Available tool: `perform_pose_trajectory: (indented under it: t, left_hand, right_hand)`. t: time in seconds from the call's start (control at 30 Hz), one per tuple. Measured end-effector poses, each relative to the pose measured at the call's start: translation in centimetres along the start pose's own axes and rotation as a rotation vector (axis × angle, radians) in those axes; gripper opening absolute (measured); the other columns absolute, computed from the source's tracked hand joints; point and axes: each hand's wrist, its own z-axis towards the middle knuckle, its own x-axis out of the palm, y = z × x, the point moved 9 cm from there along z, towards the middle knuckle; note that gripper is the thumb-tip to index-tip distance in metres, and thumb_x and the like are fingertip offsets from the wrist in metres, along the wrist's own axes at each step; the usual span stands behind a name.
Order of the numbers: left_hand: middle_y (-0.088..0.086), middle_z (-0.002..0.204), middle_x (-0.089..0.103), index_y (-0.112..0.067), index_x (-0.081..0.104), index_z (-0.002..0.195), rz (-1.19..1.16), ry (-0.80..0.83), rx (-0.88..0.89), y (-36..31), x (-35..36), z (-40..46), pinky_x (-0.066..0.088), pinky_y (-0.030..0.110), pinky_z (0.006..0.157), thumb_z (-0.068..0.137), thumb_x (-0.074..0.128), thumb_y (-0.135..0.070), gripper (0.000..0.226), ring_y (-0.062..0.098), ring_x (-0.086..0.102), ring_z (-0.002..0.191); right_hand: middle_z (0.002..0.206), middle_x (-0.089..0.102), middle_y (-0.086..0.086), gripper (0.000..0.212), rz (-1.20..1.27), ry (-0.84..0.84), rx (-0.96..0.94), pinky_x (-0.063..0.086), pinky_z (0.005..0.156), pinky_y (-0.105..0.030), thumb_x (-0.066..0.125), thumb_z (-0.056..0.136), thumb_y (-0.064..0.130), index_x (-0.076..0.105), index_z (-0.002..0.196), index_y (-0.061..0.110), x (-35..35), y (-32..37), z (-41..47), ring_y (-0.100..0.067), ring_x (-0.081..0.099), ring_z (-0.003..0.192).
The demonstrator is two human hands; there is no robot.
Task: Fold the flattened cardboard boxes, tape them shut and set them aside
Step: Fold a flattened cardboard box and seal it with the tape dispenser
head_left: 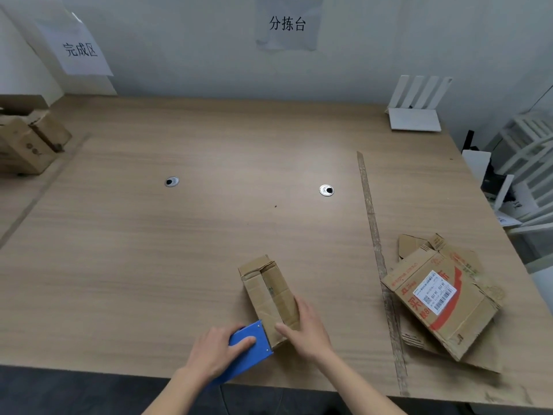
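A small folded cardboard box lies near the front edge of the wooden table, its top flaps meeting along a centre seam. My right hand presses on the box's near end and grips it. My left hand holds a blue tape dispenser whose front end touches the box's near end. A pile of flattened cardboard boxes, the top one with a white shipping label and red print, lies at the right front of the table.
Finished boxes are stacked at the far left under a paper sign. A white router stands at the back right. Two round cable grommets sit mid-table. A tape strip runs front to back on the right.
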Motion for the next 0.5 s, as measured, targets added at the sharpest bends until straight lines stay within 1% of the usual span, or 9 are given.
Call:
perform_pose_trajectory:
  t: [0.03, 0.07, 0.1, 0.2, 0.27, 0.37, 0.43, 0.5]
  left_hand:
    - [-0.02, 0.099, 0.066, -0.056, 0.057, 0.121, -0.01, -0.004, 0.002, 0.1, 0.0, -0.1, 0.043, 0.021, 0.063, 0.078, 0.038, -0.083, 0.054, 0.006, 0.06, 0.081]
    - [-0.021, 0.098, 0.067, -0.057, 0.055, 0.119, -0.022, -0.002, 0.002, 0.3, 0.0, -0.3, 0.045, 0.023, 0.066, 0.078, 0.038, -0.083, 0.052, 0.006, 0.061, 0.083]
    - [-0.022, 0.097, 0.066, -0.058, 0.054, 0.118, -0.034, 0.004, -0.004, 0.8, 0.0, -0.5, 0.047, 0.024, 0.068, 0.078, 0.038, -0.083, 0.05, 0.005, 0.061, 0.083]
    - [-0.027, 0.095, 0.066, -0.063, 0.054, 0.114, -0.08, 0.009, -0.048, 3.2, -0.1, -1.6, 0.049, 0.022, 0.071, 0.078, 0.04, -0.081, 0.043, 0.0, 0.06, 0.082]
    - [-0.025, 0.094, 0.066, -0.064, 0.053, 0.114, -0.066, 0.02, -0.07, 4.2, 0.1, -2.3, 0.049, 0.023, 0.073, 0.077, 0.038, -0.081, 0.044, 0.001, 0.06, 0.083]
    - [-0.018, 0.098, 0.067, -0.053, 0.056, 0.12, 0.014, -0.034, -0.075, 3.8, 0.0, -1.9, 0.044, 0.026, 0.068, 0.078, 0.035, -0.081, 0.055, 0.008, 0.063, 0.089]
    - [-0.01, 0.107, 0.07, -0.044, 0.058, 0.123, 0.136, -0.071, -0.107, 2.8, 0.5, -1.0, 0.042, 0.033, 0.069, 0.084, 0.037, -0.077, 0.055, 0.018, 0.064, 0.1]
    - [-0.003, 0.11, 0.07, -0.035, 0.06, 0.121, 0.268, -0.088, -0.131, 1.7, 1.5, 0.0, 0.04, 0.035, 0.07, 0.09, 0.037, -0.075, 0.055, 0.024, 0.065, 0.103]
  right_hand:
    - [0.149, 0.042, 0.011, 0.087, -0.001, 0.031, -0.007, 0.042, 0.109, -0.034, 0.066, 0.085, 0.055, 0.021, 0.156, 0.035, 0.7, -0.1, -0.2, -0.011, 0.044, 0.136]
    - [0.154, 0.038, 0.01, 0.09, 0.011, 0.046, -0.002, 0.04, 0.112, -0.036, 0.066, 0.087, 0.052, 0.014, 0.158, 0.036, 1.1, -0.3, -0.3, -0.013, 0.041, 0.14]
    - [0.158, 0.035, 0.008, 0.09, 0.028, 0.055, 0.001, 0.038, 0.114, -0.037, 0.067, 0.089, 0.048, 0.011, 0.159, 0.035, 1.2, -0.5, -0.3, -0.015, 0.038, 0.143]
    - [0.161, 0.032, 0.003, 0.09, 0.082, 0.095, 0.034, 0.038, 0.116, -0.041, 0.069, 0.091, 0.038, 0.012, 0.16, 0.031, 1.5, -0.5, 0.1, -0.018, 0.037, 0.145]
    - [0.161, 0.032, 0.003, 0.091, 0.076, 0.105, 0.042, 0.037, 0.117, -0.041, 0.07, 0.09, 0.038, 0.012, 0.16, 0.03, 1.7, -0.4, 0.2, -0.018, 0.036, 0.145]
    - [0.162, 0.031, 0.005, 0.094, 0.06, 0.12, 0.039, 0.035, 0.118, -0.042, 0.07, 0.089, 0.042, 0.01, 0.16, 0.032, 1.8, -0.3, 0.3, -0.017, 0.035, 0.146]
    - [0.163, 0.029, 0.004, 0.095, 0.052, 0.128, 0.03, 0.034, 0.119, -0.042, 0.07, 0.089, 0.043, 0.008, 0.161, 0.031, 2.0, -0.3, 0.3, -0.017, 0.032, 0.147]
    - [0.163, 0.025, 0.002, 0.096, 0.041, 0.12, 0.031, 0.03, 0.121, -0.041, 0.069, 0.09, 0.045, 0.006, 0.161, 0.03, 2.2, -0.4, 0.3, -0.018, 0.029, 0.149]
